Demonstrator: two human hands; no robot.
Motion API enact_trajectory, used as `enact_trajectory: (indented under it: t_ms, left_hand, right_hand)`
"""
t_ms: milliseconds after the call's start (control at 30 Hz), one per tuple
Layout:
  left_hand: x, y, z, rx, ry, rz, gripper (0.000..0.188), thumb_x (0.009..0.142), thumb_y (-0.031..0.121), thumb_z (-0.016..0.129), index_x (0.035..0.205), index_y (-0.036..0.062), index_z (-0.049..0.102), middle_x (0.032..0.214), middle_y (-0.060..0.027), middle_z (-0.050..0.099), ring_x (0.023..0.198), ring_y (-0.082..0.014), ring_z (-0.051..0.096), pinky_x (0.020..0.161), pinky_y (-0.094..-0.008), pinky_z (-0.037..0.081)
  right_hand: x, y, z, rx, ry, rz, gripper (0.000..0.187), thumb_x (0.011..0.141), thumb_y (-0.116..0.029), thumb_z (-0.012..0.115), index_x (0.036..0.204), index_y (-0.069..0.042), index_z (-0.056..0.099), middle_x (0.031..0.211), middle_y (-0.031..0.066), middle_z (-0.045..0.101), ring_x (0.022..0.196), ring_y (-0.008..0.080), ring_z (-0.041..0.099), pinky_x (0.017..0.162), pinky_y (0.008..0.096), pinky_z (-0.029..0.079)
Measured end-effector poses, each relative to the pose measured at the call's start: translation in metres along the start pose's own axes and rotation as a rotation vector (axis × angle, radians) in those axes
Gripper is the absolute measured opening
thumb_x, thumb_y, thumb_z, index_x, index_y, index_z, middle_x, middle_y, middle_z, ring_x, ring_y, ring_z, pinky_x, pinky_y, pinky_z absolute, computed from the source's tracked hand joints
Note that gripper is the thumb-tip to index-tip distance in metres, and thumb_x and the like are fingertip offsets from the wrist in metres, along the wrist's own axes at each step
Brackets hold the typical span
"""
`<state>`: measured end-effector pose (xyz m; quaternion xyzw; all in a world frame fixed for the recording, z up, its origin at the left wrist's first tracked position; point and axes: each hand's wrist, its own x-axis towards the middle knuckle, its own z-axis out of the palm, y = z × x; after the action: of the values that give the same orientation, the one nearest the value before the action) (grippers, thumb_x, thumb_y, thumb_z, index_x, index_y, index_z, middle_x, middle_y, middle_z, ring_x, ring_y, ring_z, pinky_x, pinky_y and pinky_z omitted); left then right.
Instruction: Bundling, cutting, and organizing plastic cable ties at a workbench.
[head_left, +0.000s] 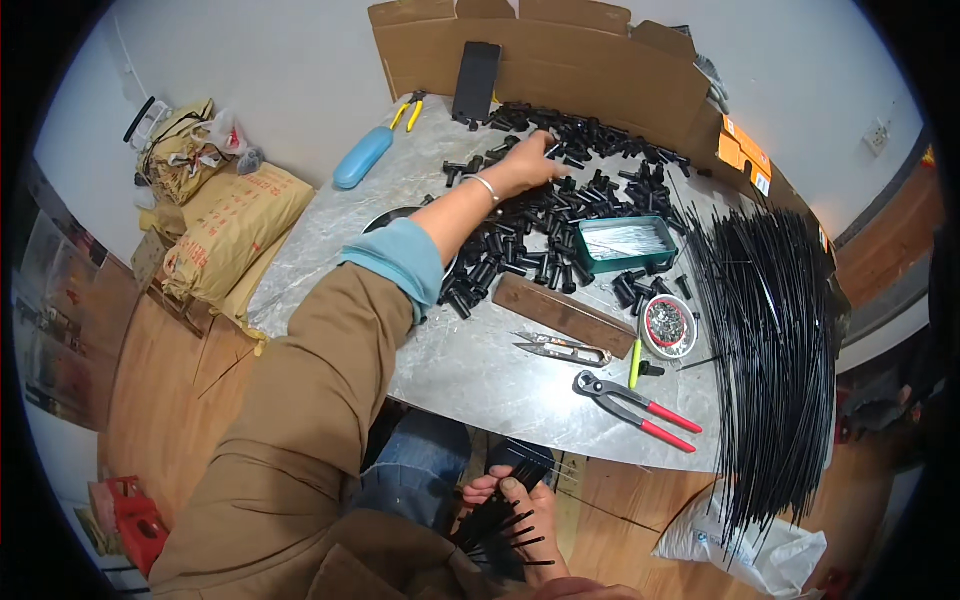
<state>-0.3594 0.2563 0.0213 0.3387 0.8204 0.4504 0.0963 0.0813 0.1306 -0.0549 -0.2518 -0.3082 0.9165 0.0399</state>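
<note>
My left hand [530, 167] reaches across the table into a spread of short black bolt-like pieces [575, 205]. Its thumb and fingers are apart, with nothing visible between them. A bracelet [488, 188] circles that wrist. Low in front of my body, near my lap, my right hand [525, 505] is closed around a bundle of thin black rods [490, 522]. Several ends of these stick out past the fingers, some toward the right. Amid the pieces stands a green tray [628, 262] holding fine silvery needles or wires.
On the near table lie a brown bar [560, 314], thread snips [562, 348], red-handled pincers [640, 410] and a small bowl [668, 328] of metal bits. Long black rods [770, 350] overhang the right edge. Cardboard [560, 65] walls the back. A blue case [364, 158] lies far left.
</note>
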Motion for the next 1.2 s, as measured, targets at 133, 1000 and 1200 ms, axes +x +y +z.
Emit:
enact_trajectory:
  t_ms: [133,1000,1200]
  left_hand:
    - [0.016,0.003,0.035,0.353,0.071,0.258,0.033,0.064,0.03,0.073,0.083,0.0024,0.07,0.088,-0.0221,0.066,0.089,-0.0369,0.064,0.08,-0.0425,0.051]
    - [-0.384,0.041,-0.031,-0.963,-0.397,-0.315,0.019,0.086,0.012,0.066,0.101,0.0014,0.061,0.085,-0.0035,0.062,0.074,-0.0115,0.061,0.066,-0.0256,0.051]
    - [-0.416,0.023,-0.015,-1.263,-0.293,-0.423,0.023,0.087,0.013,0.067,0.105,0.0014,0.06,0.088,-0.0064,0.063,0.08,-0.0154,0.062,0.067,-0.0282,0.053]
  right_hand:
    - [0.003,0.0,-0.004,-0.007,0.085,0.015,0.023,0.095,-0.008,0.048,0.112,0.008,0.052,0.098,0.0233,0.064,0.091,0.0336,0.066,0.082,0.0418,0.054]
    - [-0.037,0.021,0.052,-0.127,-0.094,-0.205,0.032,0.096,-0.019,0.05,0.122,-0.003,0.042,0.095,0.0212,0.063,0.08,0.0313,0.068,0.069,0.0421,0.059]
    - [-0.044,0.032,0.056,-0.145,-0.11,-0.246,0.027,0.097,-0.019,0.048,0.116,0.0,0.044,0.095,0.0214,0.062,0.079,0.0307,0.067,0.069,0.041,0.058]
